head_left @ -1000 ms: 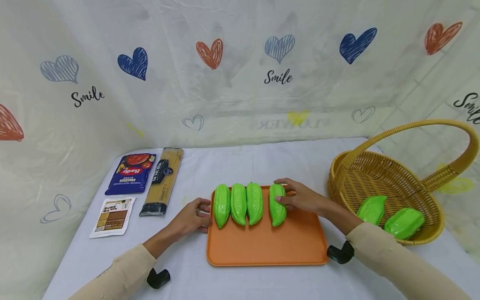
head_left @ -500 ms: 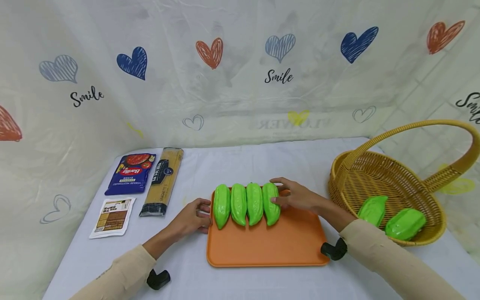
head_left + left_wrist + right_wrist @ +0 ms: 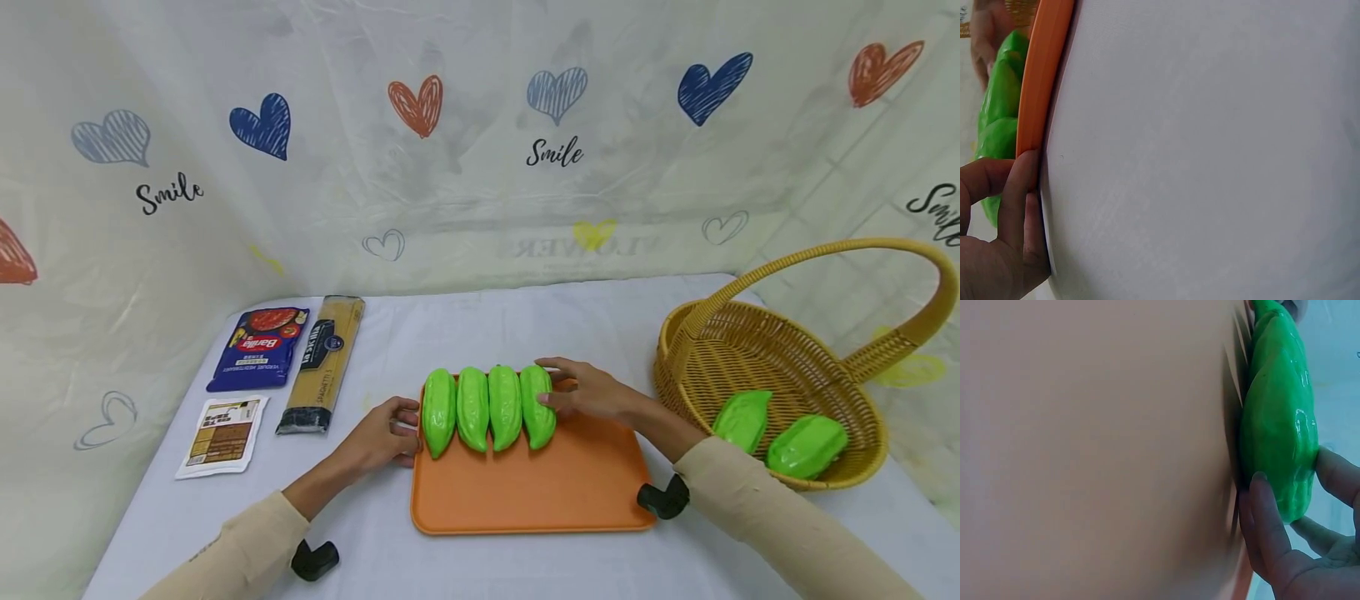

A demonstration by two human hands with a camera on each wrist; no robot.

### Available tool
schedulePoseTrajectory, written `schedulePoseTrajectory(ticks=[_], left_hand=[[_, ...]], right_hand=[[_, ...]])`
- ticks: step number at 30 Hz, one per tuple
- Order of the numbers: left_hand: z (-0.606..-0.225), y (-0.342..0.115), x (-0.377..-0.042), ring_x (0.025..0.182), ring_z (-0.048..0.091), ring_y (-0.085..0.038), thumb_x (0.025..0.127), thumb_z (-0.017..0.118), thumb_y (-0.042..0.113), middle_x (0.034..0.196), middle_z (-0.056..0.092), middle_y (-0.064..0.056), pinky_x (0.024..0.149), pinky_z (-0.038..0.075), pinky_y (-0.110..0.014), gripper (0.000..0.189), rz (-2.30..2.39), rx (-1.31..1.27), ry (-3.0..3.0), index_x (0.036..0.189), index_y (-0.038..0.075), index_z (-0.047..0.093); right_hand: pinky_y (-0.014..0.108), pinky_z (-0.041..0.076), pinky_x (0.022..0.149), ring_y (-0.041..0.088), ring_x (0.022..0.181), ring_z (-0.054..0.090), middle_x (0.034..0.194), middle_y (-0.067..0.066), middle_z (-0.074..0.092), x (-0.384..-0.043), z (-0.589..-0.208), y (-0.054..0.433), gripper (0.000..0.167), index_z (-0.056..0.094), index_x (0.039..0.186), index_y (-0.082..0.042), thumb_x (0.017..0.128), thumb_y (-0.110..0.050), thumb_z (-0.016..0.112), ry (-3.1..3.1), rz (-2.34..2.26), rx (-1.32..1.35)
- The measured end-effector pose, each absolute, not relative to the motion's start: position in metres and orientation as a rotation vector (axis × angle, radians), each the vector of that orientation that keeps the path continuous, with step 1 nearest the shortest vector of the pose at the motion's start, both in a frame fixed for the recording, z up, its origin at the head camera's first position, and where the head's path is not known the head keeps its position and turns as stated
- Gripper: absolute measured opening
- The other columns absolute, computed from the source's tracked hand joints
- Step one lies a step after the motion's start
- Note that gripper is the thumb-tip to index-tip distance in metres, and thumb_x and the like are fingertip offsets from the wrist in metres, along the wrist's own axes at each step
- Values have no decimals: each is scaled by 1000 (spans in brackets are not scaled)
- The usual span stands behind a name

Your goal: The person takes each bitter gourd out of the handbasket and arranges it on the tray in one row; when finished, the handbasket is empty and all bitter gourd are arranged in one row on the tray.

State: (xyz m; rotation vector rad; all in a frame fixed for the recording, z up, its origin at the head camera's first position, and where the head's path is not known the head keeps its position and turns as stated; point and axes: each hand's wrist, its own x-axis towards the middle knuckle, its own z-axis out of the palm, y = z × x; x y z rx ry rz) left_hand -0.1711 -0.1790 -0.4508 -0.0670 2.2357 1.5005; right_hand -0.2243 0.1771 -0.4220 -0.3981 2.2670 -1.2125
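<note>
Several glossy, ribbed green toy vegetables with pointed ends lie side by side along the far half of an orange tray [image 3: 532, 492]. My right hand [image 3: 588, 390] holds the rightmost toy vegetable [image 3: 537, 408] by its far end. In the right wrist view, thumb and fingers stand around that toy vegetable [image 3: 1280, 431], close over the tray. My left hand [image 3: 381, 433] grips the tray's left rim, beside the leftmost toy vegetable [image 3: 438, 412]. In the left wrist view the fingertips pinch the raised tray edge [image 3: 1041, 75].
A wicker basket [image 3: 817, 333] with a tall handle stands at the right, holding two more green toy vegetables [image 3: 806, 447]. At the left lie a blue Barilla pouch [image 3: 258, 350], a spaghetti pack [image 3: 321, 367] and a white-and-brown packet [image 3: 222, 436]. A printed curtain hangs behind the table.
My right hand has slid the rightmost toy vegetable left, closing the gap to its neighbour. During the last half second it has barely moved. The left hand stays at the tray's rim.
</note>
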Motion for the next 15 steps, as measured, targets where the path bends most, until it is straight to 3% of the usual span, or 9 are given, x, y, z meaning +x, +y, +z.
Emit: schedulePoseTrajectory(ticks=[15], left_hand=[[-453,-180,-172,99,63,-22,83,70,0,122,55,-14,70,64,-35,62,1517,-58,2228,140,3,48]], right_hand=[[57,47,107,47,139,41,151,28,40,-223,-419,181,80,28,157,-8,95,-41,66,2254,-1205,-411]])
